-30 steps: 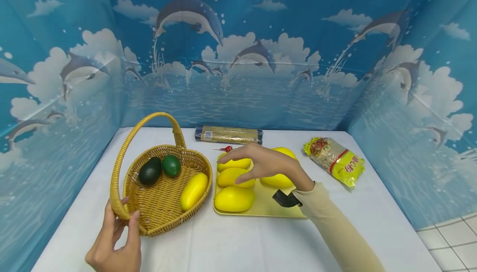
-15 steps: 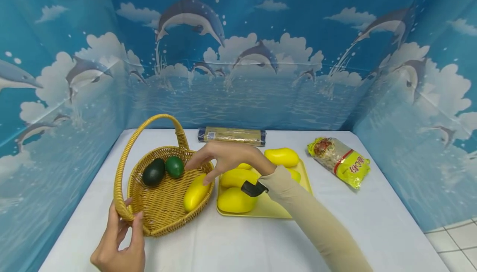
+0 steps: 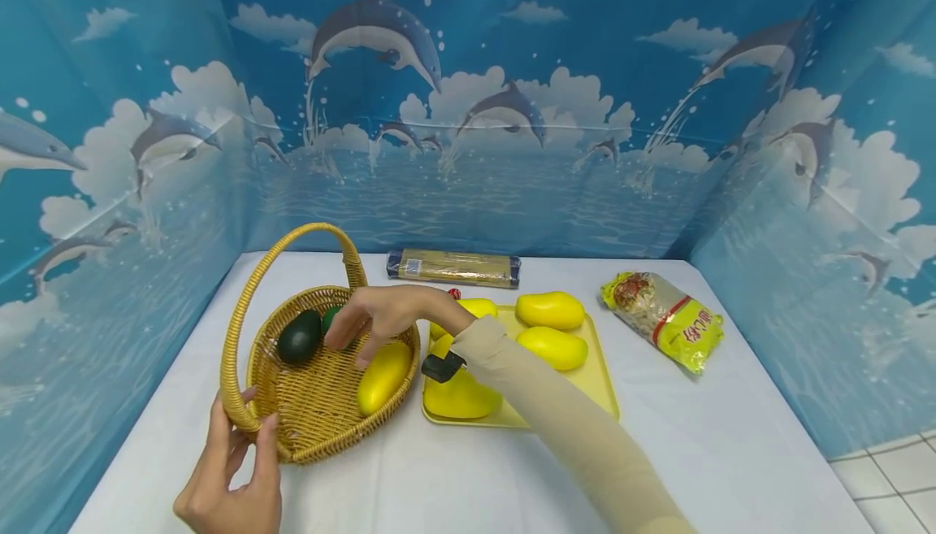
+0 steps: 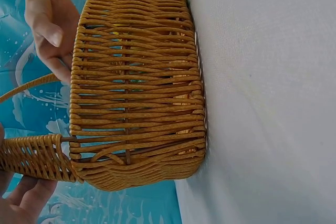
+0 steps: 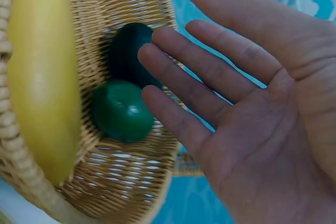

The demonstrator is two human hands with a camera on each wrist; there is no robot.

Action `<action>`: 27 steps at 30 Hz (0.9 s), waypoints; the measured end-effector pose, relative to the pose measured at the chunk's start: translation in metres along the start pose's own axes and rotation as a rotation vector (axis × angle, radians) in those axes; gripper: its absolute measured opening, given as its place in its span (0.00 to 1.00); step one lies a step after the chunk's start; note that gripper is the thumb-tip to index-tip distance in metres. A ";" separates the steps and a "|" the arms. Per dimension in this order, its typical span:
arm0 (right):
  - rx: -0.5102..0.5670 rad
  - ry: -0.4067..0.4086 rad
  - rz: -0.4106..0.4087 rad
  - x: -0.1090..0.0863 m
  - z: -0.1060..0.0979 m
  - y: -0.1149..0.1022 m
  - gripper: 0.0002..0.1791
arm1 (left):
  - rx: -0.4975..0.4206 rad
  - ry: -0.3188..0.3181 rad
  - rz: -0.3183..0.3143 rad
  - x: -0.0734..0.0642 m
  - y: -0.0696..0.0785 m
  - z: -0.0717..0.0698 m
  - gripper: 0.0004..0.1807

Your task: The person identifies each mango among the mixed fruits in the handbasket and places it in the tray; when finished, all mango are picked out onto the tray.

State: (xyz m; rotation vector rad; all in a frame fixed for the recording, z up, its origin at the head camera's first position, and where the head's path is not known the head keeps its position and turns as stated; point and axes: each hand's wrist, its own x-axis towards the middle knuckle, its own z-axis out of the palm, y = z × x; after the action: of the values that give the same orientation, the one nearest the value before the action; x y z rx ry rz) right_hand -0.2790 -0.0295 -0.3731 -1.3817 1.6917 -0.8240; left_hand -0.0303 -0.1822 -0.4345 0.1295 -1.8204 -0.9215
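A wicker basket (image 3: 310, 400) with a tall arched handle (image 3: 236, 314) stands on the left of the table. My left hand (image 3: 228, 497) pinches the near foot of that handle between fingers and thumb. Inside lie a dark green avocado (image 3: 298, 339), a round green lime (image 5: 121, 111) and a yellow mango (image 3: 382, 384). Above the basket hovers my right hand (image 3: 387, 310), its fingers loosely extended and its palm bare in the right wrist view. In the head view it partly covers the lime and overlaps the top of the mango.
To the right, a yellow tray (image 3: 603, 388) carries several mangoes, some partly hidden by the right forearm. Behind it lie a small red item (image 3: 454, 293) and a long wrapped packet (image 3: 453, 267). A yellow food bag (image 3: 661, 319) rests at the back right.
My right hand has moved left from over the tray to over the basket, holding nothing. The left hand keeps its grip on the handle, and the basket's contents look the same.
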 end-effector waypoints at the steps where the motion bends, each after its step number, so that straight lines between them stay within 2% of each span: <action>1: 0.000 -0.001 0.010 0.003 0.001 0.003 0.31 | 0.003 -0.002 -0.003 0.000 0.000 0.000 0.34; 8: 0.011 -0.018 0.064 0.016 0.006 0.016 0.29 | 0.012 -0.010 -0.021 -0.001 -0.002 0.000 0.36; 17: 0.044 -0.040 0.193 0.020 0.008 0.030 0.29 | 0.031 -0.015 -0.032 -0.002 -0.006 0.000 0.37; 27: 0.030 -0.078 0.261 0.024 0.008 0.036 0.25 | 0.013 -0.007 -0.016 -0.002 -0.005 0.000 0.36</action>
State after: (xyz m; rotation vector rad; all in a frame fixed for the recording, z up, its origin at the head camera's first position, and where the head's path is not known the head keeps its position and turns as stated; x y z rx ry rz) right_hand -0.2910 -0.0455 -0.4121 -1.1279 1.7451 -0.6370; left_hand -0.0316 -0.1848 -0.4392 0.1489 -1.8343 -0.9223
